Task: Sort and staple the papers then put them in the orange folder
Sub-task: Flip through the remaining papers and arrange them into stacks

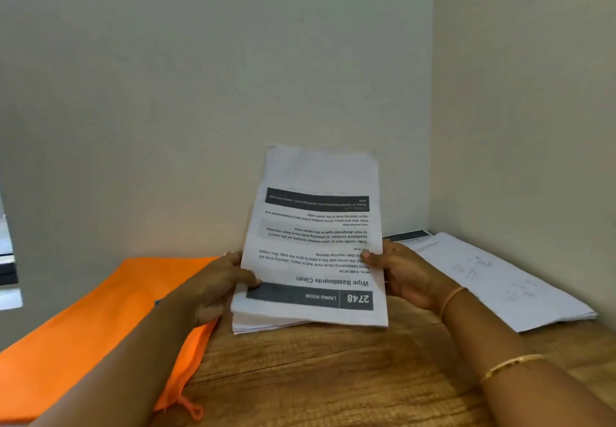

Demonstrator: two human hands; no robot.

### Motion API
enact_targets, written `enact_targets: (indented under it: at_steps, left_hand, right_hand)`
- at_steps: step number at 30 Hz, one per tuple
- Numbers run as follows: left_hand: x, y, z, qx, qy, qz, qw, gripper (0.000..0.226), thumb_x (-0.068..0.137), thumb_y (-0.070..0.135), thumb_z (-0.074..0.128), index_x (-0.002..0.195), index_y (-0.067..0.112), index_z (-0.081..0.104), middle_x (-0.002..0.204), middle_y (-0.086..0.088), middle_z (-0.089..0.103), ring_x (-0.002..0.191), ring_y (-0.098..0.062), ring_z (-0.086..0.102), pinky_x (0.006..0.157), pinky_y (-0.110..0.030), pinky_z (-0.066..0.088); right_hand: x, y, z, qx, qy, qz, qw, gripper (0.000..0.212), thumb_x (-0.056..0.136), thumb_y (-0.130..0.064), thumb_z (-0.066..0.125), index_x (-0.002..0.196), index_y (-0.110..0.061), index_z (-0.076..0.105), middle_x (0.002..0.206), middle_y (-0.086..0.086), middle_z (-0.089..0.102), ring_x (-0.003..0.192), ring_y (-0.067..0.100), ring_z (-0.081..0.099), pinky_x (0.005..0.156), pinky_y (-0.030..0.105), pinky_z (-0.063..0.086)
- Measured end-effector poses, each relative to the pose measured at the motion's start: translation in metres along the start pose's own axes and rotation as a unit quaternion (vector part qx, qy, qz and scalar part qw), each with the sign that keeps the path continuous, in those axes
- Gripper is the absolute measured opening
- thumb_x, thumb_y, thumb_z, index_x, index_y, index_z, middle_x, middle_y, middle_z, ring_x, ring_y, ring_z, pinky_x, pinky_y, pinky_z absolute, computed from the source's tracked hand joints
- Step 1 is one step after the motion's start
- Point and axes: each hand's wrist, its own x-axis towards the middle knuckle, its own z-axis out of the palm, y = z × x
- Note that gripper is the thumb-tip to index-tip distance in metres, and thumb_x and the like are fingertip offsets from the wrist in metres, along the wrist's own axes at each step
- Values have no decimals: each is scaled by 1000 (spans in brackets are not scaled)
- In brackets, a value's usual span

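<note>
While both hands (310, 285) grip it, the paper stack (315, 243) stands between them.

Showed warm wood grain all over the desk (333, 376). Bore an orange folder (83, 326) flat along the left edge, zipped side turned toward the middle, with its orange pull loop (193, 408) lying on the wood close to the near edge. Carried a pile of white sheets (500, 280) in the far right corner, faint handwriting uppermost, a printed page (406, 236) with a dark header poking out beneath at the far edge. Met, as far as could be told, the lower edge of a tilted sheaf of papers (316, 243) near the middle, just beside the folder.
</note>
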Motion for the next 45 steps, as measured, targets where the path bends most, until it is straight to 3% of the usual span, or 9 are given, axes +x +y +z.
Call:
enact_targets:
  at_steps: [5,10,12,17,24,28,35,40,45]
  left_hand:
    - [-6,1,14,123,-53,-15,991,51,78,-22,51,117,10,56,111,-13,69,106,-30,63,91,-43,51]
    - [-8,5,27,93,-43,48,994,43,78,-8,65,114,12,57,110,-14,69,100,-31,66,84,-43,55]
    - [-5,3,31,41,-18,96,994,51,73,5,76,120,11,57,111,-13,69,99,-31,67,82,-44,56]
    - [-3,2,36,11,59,170,984,33,86,7,62,118,12,59,110,-11,69,96,-28,68,76,-36,58]
    - [-4,6,34,140,115,230,956,31,86,23,63,116,20,59,111,-5,68,97,-26,66,84,-47,55]
    - [1,-1,29,198,169,208,943,35,86,25,65,119,16,59,113,-5,66,99,-27,64,87,-47,53]
    - [10,-14,27,293,163,181,924,31,94,22,54,124,13,54,122,-8,62,101,-21,58,65,-13,43]
    - [7,-6,27,258,172,219,925,27,96,21,51,122,15,54,118,-8,63,104,-24,60,84,-33,50]
    - [4,-2,25,221,148,204,942,29,95,23,52,124,15,53,117,-7,64,105,-26,60,94,-47,48]
  right_hand:
    - [5,1,6,-38,111,-52,992,23,92,1,53,94,-19,63,111,11,68,100,29,65,91,47,51]
    - [0,-7,12,-56,160,-141,975,26,93,-1,51,92,-26,61,100,1,68,93,20,65,84,38,53]
    - [-2,-9,16,-67,162,-173,969,25,94,-3,50,92,-26,60,98,-3,69,91,15,66,77,31,54]
    - [-5,-10,26,-84,167,-222,957,24,96,-7,49,91,-29,56,94,-10,66,87,9,65,66,20,51]
    - [-6,-10,30,-90,191,-266,941,17,97,-10,48,101,-26,53,95,-12,62,86,4,60,61,14,49]
    - [-3,-1,32,-110,172,-227,952,20,97,-10,48,108,-26,55,97,-11,63,87,7,61,61,13,50]
    - [4,10,32,-147,174,-172,958,20,97,-9,46,110,-22,54,103,-4,63,84,7,60,55,8,45]
    - [3,4,27,-100,178,-166,965,24,94,-5,51,100,-27,60,103,-2,67,95,18,64,80,30,53]
    - [-1,-4,24,18,139,-121,983,25,93,1,50,92,-20,63,95,3,69,85,16,65,67,25,52]
